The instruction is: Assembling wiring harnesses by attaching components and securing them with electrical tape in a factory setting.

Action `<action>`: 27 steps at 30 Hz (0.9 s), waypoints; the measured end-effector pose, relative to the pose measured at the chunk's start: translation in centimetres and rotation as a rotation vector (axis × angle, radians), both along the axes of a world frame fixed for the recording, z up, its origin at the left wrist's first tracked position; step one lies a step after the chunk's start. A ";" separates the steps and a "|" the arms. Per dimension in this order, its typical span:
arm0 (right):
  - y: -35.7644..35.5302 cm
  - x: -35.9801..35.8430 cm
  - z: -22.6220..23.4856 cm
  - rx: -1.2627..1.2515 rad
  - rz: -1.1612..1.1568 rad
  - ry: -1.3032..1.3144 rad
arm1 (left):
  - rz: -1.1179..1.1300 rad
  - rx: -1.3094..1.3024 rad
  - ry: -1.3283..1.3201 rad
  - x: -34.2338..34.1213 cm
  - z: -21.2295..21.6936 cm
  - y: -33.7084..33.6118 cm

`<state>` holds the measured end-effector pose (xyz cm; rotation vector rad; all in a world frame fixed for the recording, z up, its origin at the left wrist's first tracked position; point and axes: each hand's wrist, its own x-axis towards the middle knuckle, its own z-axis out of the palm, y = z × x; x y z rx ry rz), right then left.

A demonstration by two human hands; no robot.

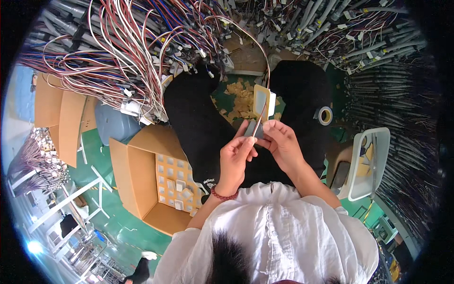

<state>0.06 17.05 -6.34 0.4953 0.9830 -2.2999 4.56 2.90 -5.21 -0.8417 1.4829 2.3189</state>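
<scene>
My left hand (238,154) is closed, its thumb and fingers pinching thin red and white wires (257,127). Close beside it, my right hand (283,141) is also closed, fingertips at the same wires just below a small white box-shaped part (270,105). That part has a tan-bordered face and hangs above my fingers, with the wires running up past it to the bundle. Between my hands shows a small grey piece (253,128), mostly covered by my fingers, so its kind is unclear. What exactly my right fingertips grip is hidden.
Thick bundles of wires (127,52) hang ahead and left; grey cables (388,90) line the right. An open cardboard box (135,182) with white parts stands left. A tape roll (325,115) rests by my right leg, near a white plastic bin (384,151). Paper scraps (240,102) litter the floor.
</scene>
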 end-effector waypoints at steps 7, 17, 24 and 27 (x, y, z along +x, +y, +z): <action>0.9 -0.8 0.0 -0.339 0.105 -0.024 | -0.022 0.046 0.019 -0.1 0.7 0.4; 1.1 -0.7 -1.4 -0.442 0.228 0.037 | -0.139 0.140 0.053 0.3 1.1 0.2; 1.1 -0.6 -0.5 -0.254 0.188 0.039 | -0.103 -0.068 0.163 0.2 0.6 0.9; 1.1 -0.5 -0.7 -0.169 0.180 0.043 | -0.155 -0.196 0.212 0.1 0.4 0.9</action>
